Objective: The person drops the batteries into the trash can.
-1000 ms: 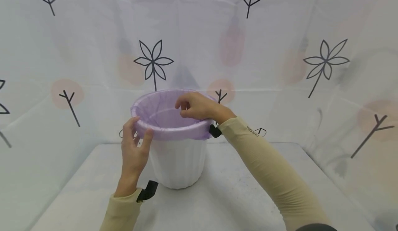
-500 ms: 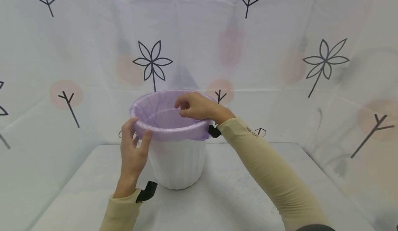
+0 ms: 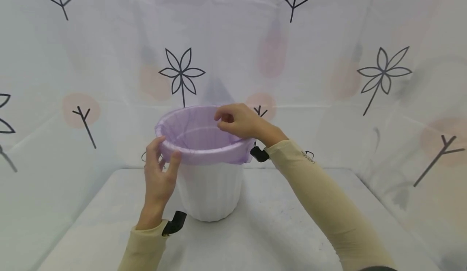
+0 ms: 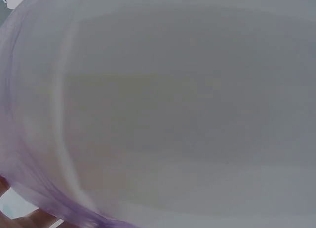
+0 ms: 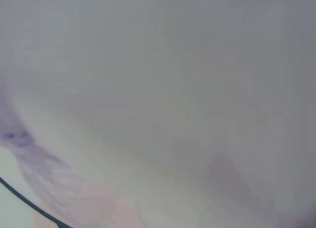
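A white ribbed trash can stands upright on the table. Its mouth is lined with a thin purple trash bag folded down over the rim. My left hand holds the left front of the lined rim from outside, thumb on the front and fingers round the left side; some of its fingers show below the bag's edge in the left wrist view. My right hand reaches over the rim's right side, fingers loosely curled above the opening with nothing seen between them. The right wrist view is filled by the pale can wall.
A white cloth covers the table. Close behind it hangs a white backdrop printed with dark flowers and twigs, which also closes in both sides. Black wrist cameras sit on both beige sleeves.
My right hand has shifted right and slightly up along the rim. My left hand keeps its place on the trash can. The head view has moved slightly.
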### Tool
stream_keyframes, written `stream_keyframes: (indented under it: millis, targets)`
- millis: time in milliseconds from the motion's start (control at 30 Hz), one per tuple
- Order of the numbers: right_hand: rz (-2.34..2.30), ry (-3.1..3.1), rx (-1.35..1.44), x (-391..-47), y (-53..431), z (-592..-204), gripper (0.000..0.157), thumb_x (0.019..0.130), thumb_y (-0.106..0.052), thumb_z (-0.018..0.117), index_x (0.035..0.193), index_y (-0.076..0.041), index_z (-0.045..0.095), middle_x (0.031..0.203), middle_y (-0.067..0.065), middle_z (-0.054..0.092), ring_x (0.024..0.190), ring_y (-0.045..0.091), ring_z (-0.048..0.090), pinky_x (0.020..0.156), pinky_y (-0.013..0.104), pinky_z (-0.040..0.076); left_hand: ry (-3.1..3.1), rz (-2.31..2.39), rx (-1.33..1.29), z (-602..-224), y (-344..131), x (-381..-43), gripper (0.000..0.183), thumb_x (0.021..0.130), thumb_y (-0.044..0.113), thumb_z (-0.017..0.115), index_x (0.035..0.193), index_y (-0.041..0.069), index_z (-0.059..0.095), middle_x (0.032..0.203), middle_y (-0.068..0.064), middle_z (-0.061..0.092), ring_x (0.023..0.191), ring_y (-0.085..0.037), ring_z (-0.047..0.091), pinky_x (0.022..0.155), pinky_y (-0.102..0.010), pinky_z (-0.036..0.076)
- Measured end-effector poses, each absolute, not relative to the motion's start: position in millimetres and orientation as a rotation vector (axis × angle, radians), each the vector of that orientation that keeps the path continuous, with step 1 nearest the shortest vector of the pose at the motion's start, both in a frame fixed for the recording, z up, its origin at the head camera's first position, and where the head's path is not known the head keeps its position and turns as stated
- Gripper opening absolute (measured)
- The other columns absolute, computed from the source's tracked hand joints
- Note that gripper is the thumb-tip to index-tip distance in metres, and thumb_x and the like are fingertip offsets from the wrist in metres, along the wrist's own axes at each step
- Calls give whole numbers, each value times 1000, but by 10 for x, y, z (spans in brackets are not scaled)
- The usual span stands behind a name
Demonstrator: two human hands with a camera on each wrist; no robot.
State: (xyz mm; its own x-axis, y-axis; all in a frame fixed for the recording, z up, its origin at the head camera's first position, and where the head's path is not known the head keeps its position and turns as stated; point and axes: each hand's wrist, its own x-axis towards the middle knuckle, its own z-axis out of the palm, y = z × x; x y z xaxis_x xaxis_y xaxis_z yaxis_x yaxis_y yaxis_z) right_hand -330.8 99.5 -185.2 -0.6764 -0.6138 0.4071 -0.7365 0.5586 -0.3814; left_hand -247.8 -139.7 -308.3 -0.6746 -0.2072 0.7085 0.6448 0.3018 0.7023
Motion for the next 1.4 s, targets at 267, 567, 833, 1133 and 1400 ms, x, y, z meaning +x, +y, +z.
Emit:
stream_keyframes:
  millis: [267, 567, 833, 1133, 1400]
  targets:
    - [818, -2381, 1153, -3152, 1258, -1889, 18, 87, -11, 59, 102, -6, 68, 81, 0, 61, 75, 13, 54, 70, 30, 48, -1861, -1432, -375, -3058, -1413, -2471, 56, 91, 20, 64, 140, 11, 40, 143, -7, 42, 129, -28, 42, 104, -57, 35]
    - [818, -2249, 1164, -2947, 1566, -2066, 14, 86, -5, 62, 98, -5, 68, 83, 0, 63, 76, 11, 55, 71, 29, 49, -1908, -1380, -378, -2902, -1369, -2306, 70, 90, 14, 63, 150, 13, 26, 150, -9, 34, 132, -27, 38, 107, -59, 29]
    - [780, -2175, 1145, -2846, 1764, -2223, 13, 85, -3, 63, 97, -8, 68, 88, -4, 61, 79, 11, 54, 72, 28, 48, -1935, -1288, -367, -3016, -1536, -2422, 76, 89, 28, 65, 152, 23, 24, 150, -1, 30, 136, -22, 29, 103, -63, 30]
    - [792, -2216, 1106, -2698, 1979, -2439, 18, 86, -2, 61, 100, -12, 68, 88, -7, 61, 79, 8, 53, 70, 28, 48, -2023, -1224, -381, -3055, -1642, -2404, 82, 89, 29, 64, 153, 30, 14, 157, 1, 14, 136, -29, 28, 99, -61, 37]
    - [835, -2252, 1050, -2604, 2128, -2759, 19, 87, -2, 62, 100, -15, 67, 88, -6, 62, 79, 7, 53, 69, 29, 49, -2171, -1068, -379, -3170, -1758, -2377, 93, 85, 35, 69, 154, 17, 9, 157, -8, 17, 140, -30, 20, 108, -58, 27]
